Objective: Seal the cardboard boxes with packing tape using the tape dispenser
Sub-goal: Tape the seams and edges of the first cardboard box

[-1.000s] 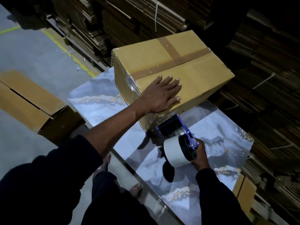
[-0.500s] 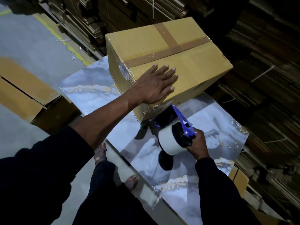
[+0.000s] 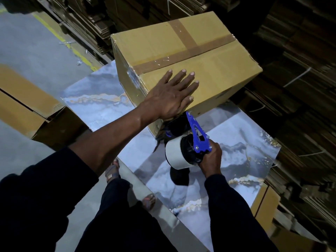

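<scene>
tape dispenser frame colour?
Blue, on the tape dispenser in the right hand; head view, the only one.

The tape dispenser [image 3: 193, 137] front — where it meets the cardboard box [image 3: 181, 57] — is hidden under the left hand [image 3: 170, 95]; the right hand [image 3: 211, 158] fingers curl out of sight behind its handle.

marbled table [image 3: 94, 110], stacked flat cartons [image 3: 300, 88]
</scene>
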Motion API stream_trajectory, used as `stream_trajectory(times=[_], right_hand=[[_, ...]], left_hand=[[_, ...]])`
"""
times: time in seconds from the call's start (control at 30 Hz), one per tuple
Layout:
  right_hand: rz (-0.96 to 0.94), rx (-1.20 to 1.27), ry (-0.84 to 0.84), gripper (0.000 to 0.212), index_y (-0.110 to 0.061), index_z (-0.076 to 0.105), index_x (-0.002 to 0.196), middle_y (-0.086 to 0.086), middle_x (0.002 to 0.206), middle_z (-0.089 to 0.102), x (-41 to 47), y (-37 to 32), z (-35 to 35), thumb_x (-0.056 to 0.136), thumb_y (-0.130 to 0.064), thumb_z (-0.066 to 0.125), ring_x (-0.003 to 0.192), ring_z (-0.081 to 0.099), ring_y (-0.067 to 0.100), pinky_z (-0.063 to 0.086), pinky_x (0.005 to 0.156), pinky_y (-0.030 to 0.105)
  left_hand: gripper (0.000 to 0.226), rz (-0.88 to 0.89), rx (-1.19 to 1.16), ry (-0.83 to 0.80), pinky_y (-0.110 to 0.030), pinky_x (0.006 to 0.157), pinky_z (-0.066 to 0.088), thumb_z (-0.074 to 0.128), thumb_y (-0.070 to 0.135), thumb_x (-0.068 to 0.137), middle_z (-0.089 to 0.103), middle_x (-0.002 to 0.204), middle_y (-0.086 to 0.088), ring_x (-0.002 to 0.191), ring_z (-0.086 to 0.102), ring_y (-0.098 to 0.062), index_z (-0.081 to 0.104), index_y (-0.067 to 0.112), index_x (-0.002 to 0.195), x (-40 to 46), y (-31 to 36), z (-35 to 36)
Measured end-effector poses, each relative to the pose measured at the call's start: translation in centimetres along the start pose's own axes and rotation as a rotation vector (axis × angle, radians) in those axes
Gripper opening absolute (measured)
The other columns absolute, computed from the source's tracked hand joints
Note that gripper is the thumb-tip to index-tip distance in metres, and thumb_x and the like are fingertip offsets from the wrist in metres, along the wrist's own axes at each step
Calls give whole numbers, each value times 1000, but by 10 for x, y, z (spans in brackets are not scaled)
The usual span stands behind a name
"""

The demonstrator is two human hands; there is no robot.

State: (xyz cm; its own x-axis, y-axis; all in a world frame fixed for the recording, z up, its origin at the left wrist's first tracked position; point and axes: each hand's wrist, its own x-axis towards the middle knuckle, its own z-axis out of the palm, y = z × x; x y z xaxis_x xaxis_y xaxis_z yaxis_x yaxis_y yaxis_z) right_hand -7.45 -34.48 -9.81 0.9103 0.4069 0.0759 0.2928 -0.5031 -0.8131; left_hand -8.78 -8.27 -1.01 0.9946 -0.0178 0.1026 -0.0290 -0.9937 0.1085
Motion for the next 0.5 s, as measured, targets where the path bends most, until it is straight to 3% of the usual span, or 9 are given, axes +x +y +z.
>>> stream_trajectory(times=[0.07, 0.17, 0.3, 0.4, 0.5], right_hand=[[-51, -69, 24, 16, -2, 46, 64, 21, 58, 47, -1, -2, 0, 77, -11, 51, 62, 27, 16, 32, 54, 42], [-186, -208, 53, 7, -21, 41, 72, 4, 62, 45, -1, -6, -1, 78, -18, 43, 65, 29, 18, 35, 58, 40], [-294, -477, 70, 12, -18, 42, 68, 5, 60, 45, 11, 3, -6, 78, -18, 37, 54, 42, 33, 29, 62, 35], [-314, -635, 99, 17, -24, 35, 71, 2, 60, 42, 21, 9, -10, 77, -11, 44, 55, 43, 33, 23, 65, 33], [-336, -715, 116, 20, -20, 43, 69, 6, 60, 46, 23, 8, -14, 74, -5, 55, 56, 45, 33, 30, 62, 37]], left_hand=[[70, 2, -8, -11, -54, 128, 5, -5, 53, 105, 5, 174, -4, 161, 2, -28, 10, 24, 167, 0, 0, 1], [71, 1, -17, -29, -53, 128, 5, -8, 53, 103, 3, 175, -2, 161, 2, -28, 7, 27, 167, 2, -2, 0], [68, 1, -18, -37, -53, 129, 4, -6, 52, 104, 1, 175, -1, 161, 0, -27, 5, 29, 167, 2, -2, 1], [68, 7, -23, -32, -51, 129, 3, -5, 52, 104, 1, 175, -2, 161, -3, -28, 5, 29, 167, 2, -1, 1], [68, 7, -10, -12, -52, 129, 4, -3, 51, 104, 4, 175, -4, 161, -4, -30, 9, 28, 167, 0, -1, 1]])
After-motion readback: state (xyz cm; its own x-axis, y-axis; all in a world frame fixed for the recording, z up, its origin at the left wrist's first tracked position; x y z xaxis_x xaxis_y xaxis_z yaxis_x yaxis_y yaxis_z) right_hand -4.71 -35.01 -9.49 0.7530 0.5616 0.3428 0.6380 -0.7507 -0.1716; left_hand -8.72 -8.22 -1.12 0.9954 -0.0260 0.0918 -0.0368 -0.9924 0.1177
